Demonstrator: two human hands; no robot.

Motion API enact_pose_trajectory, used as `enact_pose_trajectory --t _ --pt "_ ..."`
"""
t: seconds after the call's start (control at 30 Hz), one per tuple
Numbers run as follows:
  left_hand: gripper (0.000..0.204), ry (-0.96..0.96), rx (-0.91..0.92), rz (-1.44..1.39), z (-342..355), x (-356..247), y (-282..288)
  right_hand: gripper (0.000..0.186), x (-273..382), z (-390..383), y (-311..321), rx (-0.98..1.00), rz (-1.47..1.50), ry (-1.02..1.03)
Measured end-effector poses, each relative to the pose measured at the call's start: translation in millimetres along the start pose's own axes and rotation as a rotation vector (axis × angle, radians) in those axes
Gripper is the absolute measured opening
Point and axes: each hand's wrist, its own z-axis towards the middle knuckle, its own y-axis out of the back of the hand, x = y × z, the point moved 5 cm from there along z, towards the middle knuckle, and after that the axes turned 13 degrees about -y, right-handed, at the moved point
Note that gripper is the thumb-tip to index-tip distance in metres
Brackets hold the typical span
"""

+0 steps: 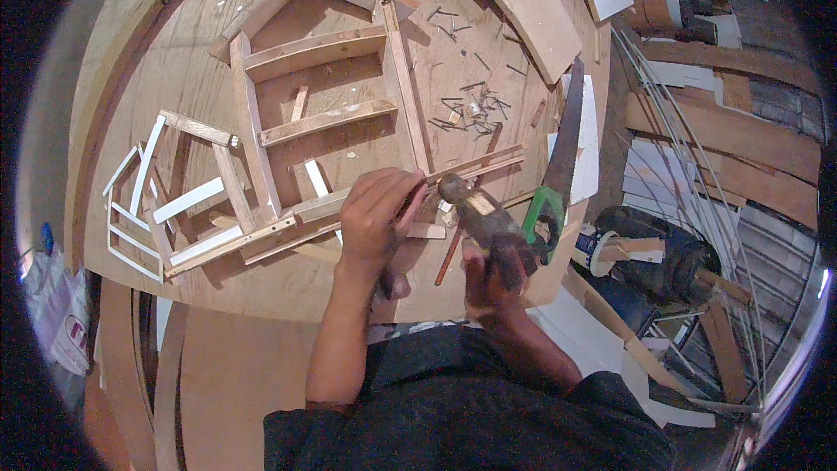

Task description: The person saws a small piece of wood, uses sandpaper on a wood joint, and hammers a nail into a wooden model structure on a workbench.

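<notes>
The head view showed your right hand [497,277] wrapped around a hammer [479,206], with its head near the lower end of the right rail of a wooden frame [404,78]. This frame lay on the plywood table [261,285], ahead of you and slightly left; loose nails [473,112] were scattered beside it. I judged that you were nailing this corner, so the next move called for a steady joint, clear fingers and a straight blow. Your left hand [375,209] bent over the corner, hiding part of it; whether its fingertips pinched something, I could not tell. Your grip covered most of the hammer's handle.
</notes>
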Motion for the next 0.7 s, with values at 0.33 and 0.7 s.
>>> enact_pose_trajectory --t 0.33,0.7 --pt "0.03 0.02 -0.024 -0.023 -2 2 2 0.03 20 6 0 0.209 -0.224 -0.143" --pt "0.027 -0.011 -0.017 -0.006 -3 1 3 0.038 21 -7 14 0.117 -0.009 -0.135"
